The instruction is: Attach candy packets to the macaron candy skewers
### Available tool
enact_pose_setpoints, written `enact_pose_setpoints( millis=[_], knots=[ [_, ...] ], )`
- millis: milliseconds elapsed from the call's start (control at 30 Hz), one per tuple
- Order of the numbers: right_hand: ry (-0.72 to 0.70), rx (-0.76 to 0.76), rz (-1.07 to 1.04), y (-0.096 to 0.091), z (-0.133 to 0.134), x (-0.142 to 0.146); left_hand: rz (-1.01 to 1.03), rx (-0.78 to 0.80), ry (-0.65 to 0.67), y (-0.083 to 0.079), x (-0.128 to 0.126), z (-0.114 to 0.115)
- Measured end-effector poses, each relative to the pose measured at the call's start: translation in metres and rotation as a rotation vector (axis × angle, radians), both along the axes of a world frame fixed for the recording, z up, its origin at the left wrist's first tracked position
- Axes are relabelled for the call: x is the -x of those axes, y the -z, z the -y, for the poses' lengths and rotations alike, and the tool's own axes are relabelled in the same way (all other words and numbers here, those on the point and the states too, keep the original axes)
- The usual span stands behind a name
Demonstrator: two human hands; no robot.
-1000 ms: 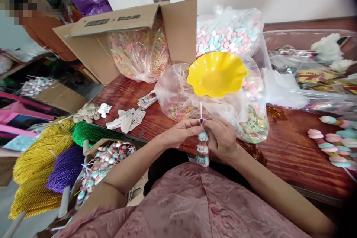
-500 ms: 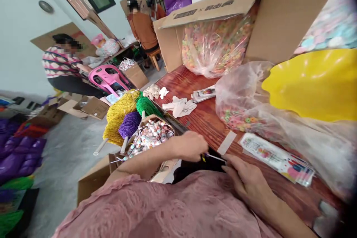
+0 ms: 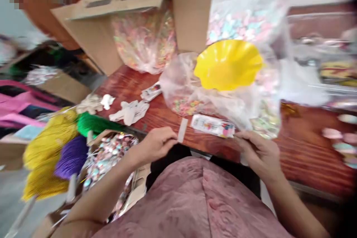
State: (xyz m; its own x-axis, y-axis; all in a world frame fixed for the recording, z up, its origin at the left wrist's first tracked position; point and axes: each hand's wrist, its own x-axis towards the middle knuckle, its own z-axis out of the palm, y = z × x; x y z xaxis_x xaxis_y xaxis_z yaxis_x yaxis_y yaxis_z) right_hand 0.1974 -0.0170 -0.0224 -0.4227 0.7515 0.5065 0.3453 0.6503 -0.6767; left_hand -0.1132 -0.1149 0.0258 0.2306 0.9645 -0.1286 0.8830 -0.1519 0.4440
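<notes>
My left hand (image 3: 160, 142) is closed near the table's front edge, its fingertips beside the lower end of a pale flat strip (image 3: 183, 130). Whether it holds anything small is hidden by blur. My right hand (image 3: 259, 153) reaches in from the right, fingers bent together at the right end of a stack of printed plastic bags (image 3: 213, 125). Its fingertips seem to pinch a corner there. Behind the stack lies an open clear bag of colourful ring-shaped candies (image 3: 185, 105), with a yellow scalloped bowl (image 3: 228, 65) resting on it.
White gloves (image 3: 131, 112) lie on the red-brown table (image 3: 122, 81). A cardboard box (image 3: 192, 11) with a candy bag stands behind. At left are a carton of wrapped lollipops (image 3: 108, 152) and yellow (image 3: 47, 156), purple (image 3: 73, 157) and green bead strands (image 3: 96, 124). Pastel sweets (image 3: 348, 137) sit right.
The view has swung right. My hands have moved apart; the thin white stick between them no longer shows. My right hand has come to the printed bags' right end.
</notes>
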Motion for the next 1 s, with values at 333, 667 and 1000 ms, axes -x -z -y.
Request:
enact_pose_setpoints(
  millis=[333, 667, 1000],
  knots=[
    [0.419, -0.174, 0.219, 0.017, 0.027, -0.086, -0.485, -0.277, 0.486, 0.052, -0.127, -0.108],
    [1.176, -0.038, 0.579, 0.028, -0.016, -0.189, -0.347, -0.569, 0.337, 0.070, -0.112, -0.104],
    [1.358, 0.008, 0.675, 0.038, 0.013, -0.214, -0.282, -0.633, 0.267, 0.074, -0.112, -0.105]
  ],
)
